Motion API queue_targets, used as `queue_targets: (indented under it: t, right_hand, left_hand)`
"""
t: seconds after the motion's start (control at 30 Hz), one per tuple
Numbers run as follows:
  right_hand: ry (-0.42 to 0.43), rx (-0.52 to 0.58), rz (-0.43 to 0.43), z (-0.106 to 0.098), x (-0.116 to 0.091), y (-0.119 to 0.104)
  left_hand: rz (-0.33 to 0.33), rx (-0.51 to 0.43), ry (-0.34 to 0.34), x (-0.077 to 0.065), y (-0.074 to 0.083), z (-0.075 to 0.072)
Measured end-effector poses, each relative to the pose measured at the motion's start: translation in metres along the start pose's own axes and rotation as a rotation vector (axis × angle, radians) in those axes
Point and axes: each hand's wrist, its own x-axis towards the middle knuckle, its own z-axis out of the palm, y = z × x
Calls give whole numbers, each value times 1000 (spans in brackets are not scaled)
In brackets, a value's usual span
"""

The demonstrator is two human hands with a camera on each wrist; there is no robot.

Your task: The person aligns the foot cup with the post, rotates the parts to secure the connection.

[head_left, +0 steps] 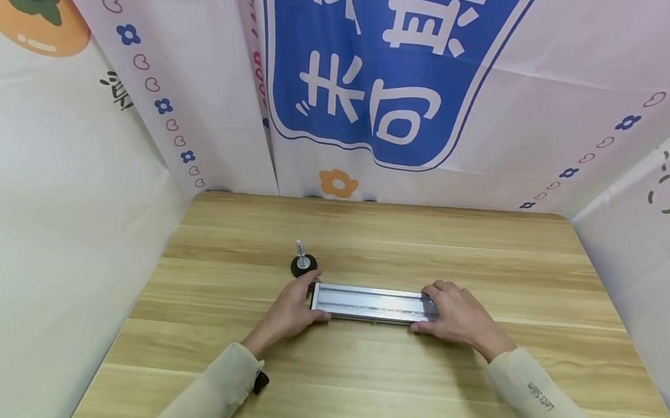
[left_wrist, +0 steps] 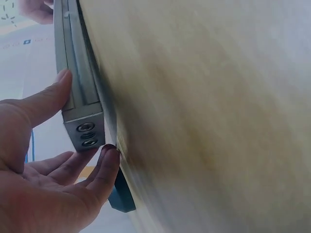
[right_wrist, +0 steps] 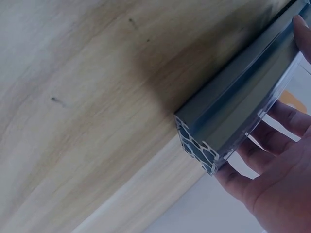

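A silver aluminium profile [head_left: 375, 304] with grooves along its length lies crosswise in front of me, held at both ends. My left hand [head_left: 290, 307] grips its left end, thumb on the near side and fingers on the far side. In the left wrist view, that end carries an end plate [left_wrist: 86, 128] with bolt heads in it. The right end is held by my right hand [head_left: 457, 314], thumb in front and fingers behind. Its hollow, webbed cross-section [right_wrist: 197, 148] shows in the right wrist view. Just beyond my left fingers stands a levelling foot [head_left: 304, 263], its threaded stud pointing up.
Everything sits on a wood-grain table [head_left: 392, 384]. Behind it hangs a white printed cloth [head_left: 529, 145] with a blue sign, and cloth also lines both sides. A small black device [head_left: 260, 381] is at my left wrist.
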Motion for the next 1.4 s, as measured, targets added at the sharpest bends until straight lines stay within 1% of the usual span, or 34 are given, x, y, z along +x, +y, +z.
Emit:
queue_targets:
  t: [0.17,0.23,0.43,0.7,0.9,1.13,1.4]
  right_hand:
    - [3,15,12,-1,1,1]
    - [-2,28,20,-2,1,1]
    - [-26,62,39,-5,3,1]
    - [-28,92,49,-3,2,2]
    - [-23,102,43,-4,1,2]
    - [-5,116,44,-6,-1,0]
    - [9,156,34,-4,-3,1]
  left_hand:
    - [13,-163,21,0,0,3]
    - [17,-215,33,-1,-1,4]
    - [-4,-348,82,0,-1,5]
    - [-109,-459,127,0,0,9]
    - [-157,-545,167,-1,1,12]
    - [-212,-676,177,0,3,15]
    - [-296,-778,211,1,5,16]
